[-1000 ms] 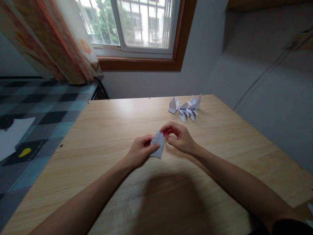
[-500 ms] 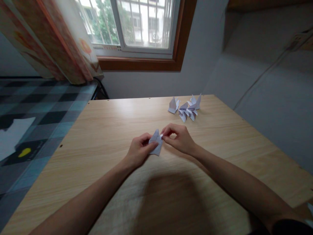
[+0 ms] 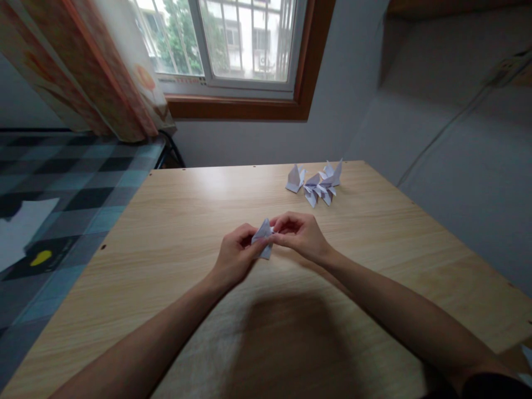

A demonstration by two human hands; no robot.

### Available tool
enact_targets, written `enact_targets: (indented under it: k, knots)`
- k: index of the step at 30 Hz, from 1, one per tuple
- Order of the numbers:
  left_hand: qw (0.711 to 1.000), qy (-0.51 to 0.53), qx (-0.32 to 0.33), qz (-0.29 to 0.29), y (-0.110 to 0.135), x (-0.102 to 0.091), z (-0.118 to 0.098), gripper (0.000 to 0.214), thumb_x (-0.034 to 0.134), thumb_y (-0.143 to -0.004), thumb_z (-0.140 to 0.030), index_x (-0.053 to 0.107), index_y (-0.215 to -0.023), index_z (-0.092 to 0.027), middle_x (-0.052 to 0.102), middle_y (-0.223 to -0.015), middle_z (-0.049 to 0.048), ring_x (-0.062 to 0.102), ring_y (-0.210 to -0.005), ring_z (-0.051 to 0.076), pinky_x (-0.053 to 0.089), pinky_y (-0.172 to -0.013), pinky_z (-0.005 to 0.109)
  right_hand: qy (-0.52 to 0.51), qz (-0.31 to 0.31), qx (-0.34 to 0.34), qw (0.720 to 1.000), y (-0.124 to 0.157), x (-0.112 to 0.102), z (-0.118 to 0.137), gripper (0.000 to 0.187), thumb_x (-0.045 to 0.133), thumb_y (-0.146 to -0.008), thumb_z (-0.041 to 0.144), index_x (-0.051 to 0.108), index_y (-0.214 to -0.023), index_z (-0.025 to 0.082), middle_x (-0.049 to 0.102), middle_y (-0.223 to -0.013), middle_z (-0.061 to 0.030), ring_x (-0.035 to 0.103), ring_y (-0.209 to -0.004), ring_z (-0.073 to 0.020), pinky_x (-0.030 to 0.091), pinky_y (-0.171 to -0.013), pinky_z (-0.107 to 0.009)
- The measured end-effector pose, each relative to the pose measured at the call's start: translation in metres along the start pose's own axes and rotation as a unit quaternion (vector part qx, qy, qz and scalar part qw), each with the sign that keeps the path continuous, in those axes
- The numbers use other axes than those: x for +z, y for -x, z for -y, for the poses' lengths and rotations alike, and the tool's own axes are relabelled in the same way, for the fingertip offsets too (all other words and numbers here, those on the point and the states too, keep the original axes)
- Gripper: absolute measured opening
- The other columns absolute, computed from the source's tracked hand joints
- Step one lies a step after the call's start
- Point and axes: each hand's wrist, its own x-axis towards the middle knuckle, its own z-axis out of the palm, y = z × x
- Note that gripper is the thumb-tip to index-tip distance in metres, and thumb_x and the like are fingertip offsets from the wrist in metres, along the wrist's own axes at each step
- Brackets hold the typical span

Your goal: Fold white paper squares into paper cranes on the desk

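Note:
A small folded white paper piece, pointed at the top, is held just above the middle of the table. My left hand grips it from the left, thumb across its front face. From the other side my right hand pinches the paper's right edge between thumb and fingers, and a small white tip shows there. The two thumbs nearly meet in front of the paper, hiding part of its folds.
Several folded white paper figures stand in a group near the far edge of the wooden table. At left is a checkered bed cover with white sheets on it. A window is behind.
My right hand has shifted slightly left, and its thumb now lies over the paper's front beside my left thumb. The paper has tilted a little; the paper figures have not moved.

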Motion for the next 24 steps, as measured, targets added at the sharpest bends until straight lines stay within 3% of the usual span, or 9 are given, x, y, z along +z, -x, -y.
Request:
enact_targets:
  k: [6,12,15,17,19,21,24]
  knots:
    - [0.998,-0.047,0.031,0.009,0.001,-0.001,-0.002,0.022,0.073,-0.079,-0.038,0.07,-0.072,-0.017,0.061,-0.069,0.0006,0.054,-0.065,0.013,0.041,-0.057,0.024,0.089,-0.034,-0.024,0.995,0.003,0.002,0.001,0.028,0.08,-0.074,0.041,0.064,-0.072,0.019,0.069,-0.069,-0.0014,0.064,-0.062,-0.0138,0.054,-0.06,-0.027]
    - [1.0,-0.018,-0.006,0.009,0.002,0.0,0.003,0.021,0.073,-0.077,-0.035,0.068,-0.087,-0.017,0.065,-0.077,0.0014,0.058,-0.069,0.015,0.047,-0.065,0.027,0.04,-0.044,-0.02,0.998,0.003,0.005,-0.002,0.03,0.077,-0.075,0.032,0.058,-0.095,0.022,0.067,-0.07,0.0029,0.065,-0.063,-0.0125,0.053,-0.058,-0.023]
    - [0.986,-0.099,0.06,-0.116,0.002,0.001,0.002,0.027,0.076,-0.071,-0.027,0.062,-0.093,-0.019,0.064,-0.088,0.0016,0.057,-0.077,0.015,0.047,-0.07,0.028,0.07,-0.093,-0.03,0.993,0.005,0.009,-0.002,0.03,0.073,-0.077,0.027,0.06,-0.104,0.022,0.067,-0.07,0.0026,0.065,-0.063,-0.0131,0.053,-0.058,-0.024]
    - [0.958,-0.178,0.12,-0.19,0.005,0.002,-0.001,0.023,0.077,-0.071,-0.024,0.057,-0.082,-0.02,0.058,-0.082,-0.0004,0.053,-0.073,0.014,0.043,-0.067,0.026,0.108,-0.138,-0.048,0.983,0.008,0.011,-0.001,0.03,0.07,-0.078,0.025,0.063,-0.107,0.021,0.067,-0.072,0.0017,0.064,-0.063,-0.0132,0.053,-0.059,-0.024]
    - [0.95,-0.224,0.145,-0.16,0.009,0.003,-0.005,0.024,0.073,-0.077,-0.026,0.051,-0.069,-0.02,0.052,-0.069,-0.0031,0.048,-0.063,0.012,0.038,-0.06,0.025,0.143,-0.162,-0.069,0.974,0.012,0.014,0.001,0.027,0.068,-0.079,0.023,0.065,-0.106,0.022,0.068,-0.074,0.0008,0.065,-0.065,-0.0134,0.053,-0.059,-0.025]
    - [0.961,-0.228,0.134,-0.077,0.012,0.004,-0.008,0.028,0.068,-0.083,-0.029,0.05,-0.064,-0.02,0.05,-0.06,-0.0042,0.045,-0.056,0.01,0.035,-0.055,0.024,0.161,-0.162,-0.084,0.97,0.014,0.017,0.003,0.024,0.066,-0.08,0.022,0.065,-0.104,0.023,0.068,-0.076,0.0006,0.065,-0.067,-0.0139,0.053,-0.06,-0.025]
    - [0.977,-0.188,0.104,-0.002,0.014,0.004,-0.01,0.02,0.064,-0.086,-0.033,0.059,-0.073,-0.018,0.06,-0.067,-0.0017,0.052,-0.06,0.012,0.04,-0.059,0.025,0.125,-0.12,-0.082,0.981,0.016,0.021,0.002,0.021,0.065,-0.08,0.022,0.062,-0.1,0.023,0.065,-0.076,0.0011,0.063,-0.069,-0.0141,0.053,-0.066,-0.027]
